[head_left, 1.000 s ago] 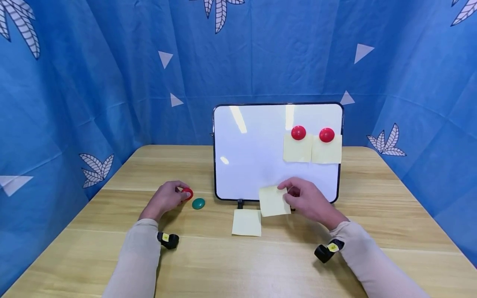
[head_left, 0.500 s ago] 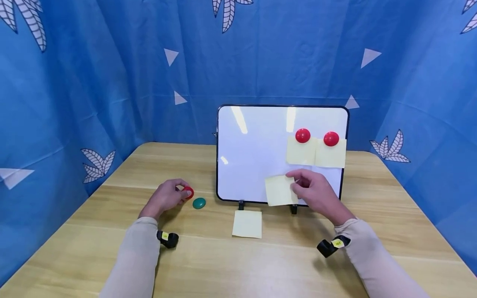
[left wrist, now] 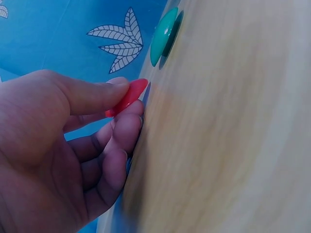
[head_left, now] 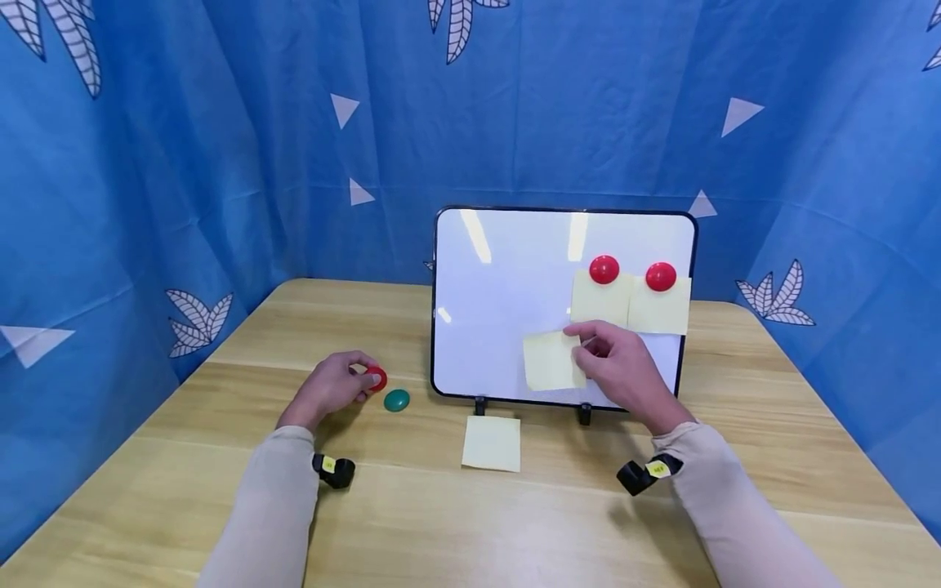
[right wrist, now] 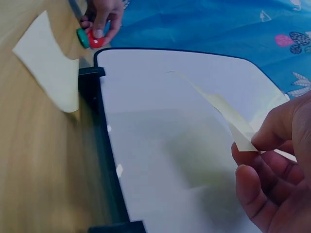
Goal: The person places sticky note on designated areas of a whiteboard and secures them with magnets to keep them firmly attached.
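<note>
My left hand [head_left: 332,387] pinches a red round magnet [left wrist: 129,98] between thumb and fingers, low over the table's left part. Just right of it a green round magnet [head_left: 397,400] lies on the wood. My right hand [head_left: 621,359] pinches a pale yellow sticky note [head_left: 551,361] by its right edge, in front of the lower middle of a small whiteboard [head_left: 500,302]. In the right wrist view the note is seen nearly edge-on, apart from the board's surface. Two more notes hang at the board's right, each under a red magnet [head_left: 604,269].
Another sticky note [head_left: 491,444] lies on the wooden table [head_left: 412,523] before the board. The whiteboard stands on small black feet [head_left: 584,414]. A blue patterned curtain [head_left: 588,98] encloses the table at the back and sides.
My right hand has lifted the sticky note from low by the board's bottom edge up in front of its lower part. The left hand stays with the red magnet. The head view has shifted slightly.
</note>
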The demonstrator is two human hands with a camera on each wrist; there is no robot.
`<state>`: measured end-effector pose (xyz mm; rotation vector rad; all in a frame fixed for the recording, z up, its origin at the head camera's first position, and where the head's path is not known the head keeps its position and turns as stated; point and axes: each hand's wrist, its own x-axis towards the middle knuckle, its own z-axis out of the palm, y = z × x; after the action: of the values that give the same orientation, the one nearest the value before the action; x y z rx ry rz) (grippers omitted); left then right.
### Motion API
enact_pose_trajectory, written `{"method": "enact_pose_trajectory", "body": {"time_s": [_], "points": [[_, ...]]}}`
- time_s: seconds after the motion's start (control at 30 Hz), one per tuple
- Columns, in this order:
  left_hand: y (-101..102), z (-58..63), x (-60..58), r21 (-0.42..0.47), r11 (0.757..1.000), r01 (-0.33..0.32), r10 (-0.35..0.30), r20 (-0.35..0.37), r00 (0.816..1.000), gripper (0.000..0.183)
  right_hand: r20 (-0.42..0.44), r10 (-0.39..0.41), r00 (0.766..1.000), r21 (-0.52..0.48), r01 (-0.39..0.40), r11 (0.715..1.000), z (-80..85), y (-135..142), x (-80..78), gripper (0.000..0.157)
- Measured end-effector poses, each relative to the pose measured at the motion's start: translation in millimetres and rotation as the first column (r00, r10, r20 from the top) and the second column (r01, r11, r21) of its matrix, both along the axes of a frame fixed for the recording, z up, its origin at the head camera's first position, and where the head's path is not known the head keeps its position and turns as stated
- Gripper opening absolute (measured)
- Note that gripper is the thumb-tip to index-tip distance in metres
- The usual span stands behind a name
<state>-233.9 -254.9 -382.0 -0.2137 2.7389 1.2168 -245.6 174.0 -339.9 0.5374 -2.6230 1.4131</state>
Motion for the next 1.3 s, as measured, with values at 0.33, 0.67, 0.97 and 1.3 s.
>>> {"method": "enact_pose_trajectory", "body": {"time_s": [0.33, 0.67, 0.97, 1.3], "points": [[-2, -6.5, 3.3, 0.011, 1.000, -0.010, 0.010, -0.005, 1.000, 0.029, -0.041, -0.051, 0.998, -0.103, 0.046, 0.994, 10.5, -15, -12.6, 0.028], [1, -7.1, 2.8, 0.020, 0.999, -0.031, 0.031, 0.000, 1.000, 0.032, -0.097, -0.143, 0.985, -0.152, 0.128, 0.980, 16.6, -21, -20.3, 0.028], [2, -5.1, -0.3, 0.022, 0.999, -0.027, 0.027, 0.001, 1.000, 0.031, -0.145, -0.235, 0.961, -0.213, 0.201, 0.956, 20.8, -23, -24.9, 0.028], [3, -3.7, -1.8, 0.067, 0.997, -0.049, 0.050, -0.024, 0.998, 0.028, -0.156, -0.261, 0.952, -0.250, 0.218, 0.943, 26.6, -30, -27.3, 0.027]]}}
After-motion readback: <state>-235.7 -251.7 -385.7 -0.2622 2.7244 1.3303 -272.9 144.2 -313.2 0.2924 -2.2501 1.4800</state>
